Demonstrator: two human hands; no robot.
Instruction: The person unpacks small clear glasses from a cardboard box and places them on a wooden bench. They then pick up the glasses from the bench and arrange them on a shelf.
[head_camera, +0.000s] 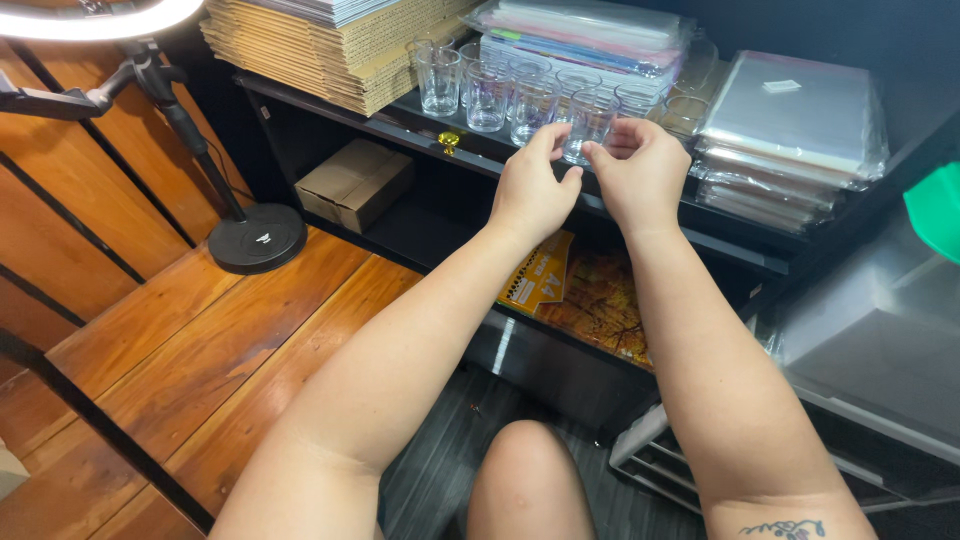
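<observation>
A: What are the hands on?

B: Both meet at 1 small clear glass (588, 122) standing on the black shelf (455, 150). The left hand (533, 190) pinches its left side with thumb and fingers; the right hand (640, 170) pinches its right side the same way. Neither hand is loose or clenched empty: each grips that glass.

A: Where does that glass stand among the rest?

B: At the near right end of a cluster of clear glasses (487, 90), just beside them, close to the shelf's near edge. I count about 8 in the group, though the far ones overlap and I cannot be sure.

A: How far along does the work look?

B: My judgement: the cluster to the left already stands upright in rough rows, so most of the arranging seems done. The glass in hand is either touching the shelf or just above it; I cannot tell which. A small gold object (449, 141) sits at the near edge, left of the hands, untouched.

A: Anything else about?

B: Stacked cardboard sheets (330, 50) far left on the shelf, bundles of clear plastic sleeves (790, 130) to the right, a brown box (355, 183) on the lower shelf, and a ring light stand (257, 238) on the wooden floor at left.
</observation>
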